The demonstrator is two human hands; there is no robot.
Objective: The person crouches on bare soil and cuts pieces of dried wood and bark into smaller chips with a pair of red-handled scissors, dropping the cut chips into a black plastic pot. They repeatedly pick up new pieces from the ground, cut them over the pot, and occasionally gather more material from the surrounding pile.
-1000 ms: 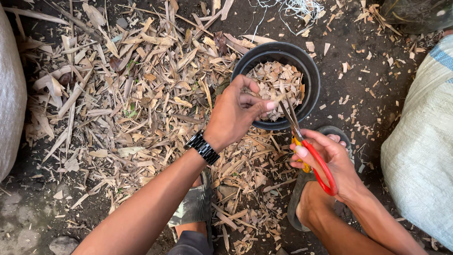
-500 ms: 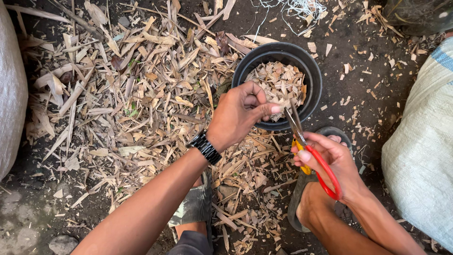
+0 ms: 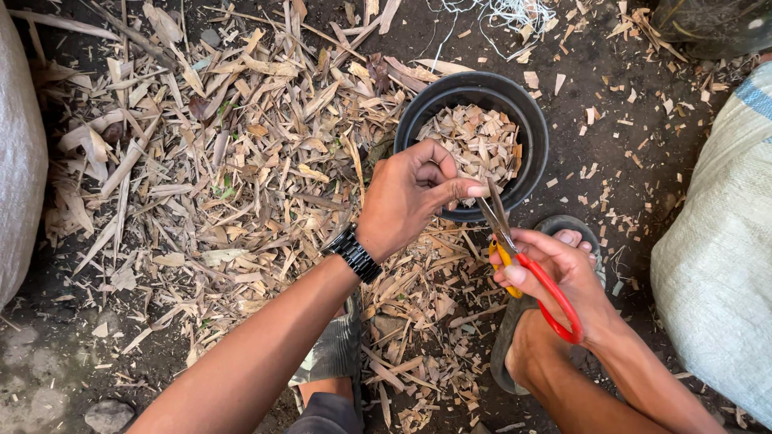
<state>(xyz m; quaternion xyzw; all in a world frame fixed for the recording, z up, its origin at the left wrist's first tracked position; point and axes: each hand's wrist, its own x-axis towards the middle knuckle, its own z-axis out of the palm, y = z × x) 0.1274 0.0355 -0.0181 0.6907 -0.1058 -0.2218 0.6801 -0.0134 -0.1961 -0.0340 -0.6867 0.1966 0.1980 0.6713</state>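
Right hand (image 3: 563, 277) grips red-and-yellow scissors (image 3: 523, 261), blades angled up over the pot (image 3: 537, 149) rim so cuttings drop in; left hand (image 3: 414, 193) curled, fingertips pinched at the blades, held piece too small to tell; pot half full of chips (image 3: 474, 141); husk litter (image 3: 233, 161) lies left of pot.

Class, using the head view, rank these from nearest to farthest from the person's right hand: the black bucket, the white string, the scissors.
From the right hand:
1. Scissors, in its grip.
2. Black bucket, just above.
3. White string, at the top edge.
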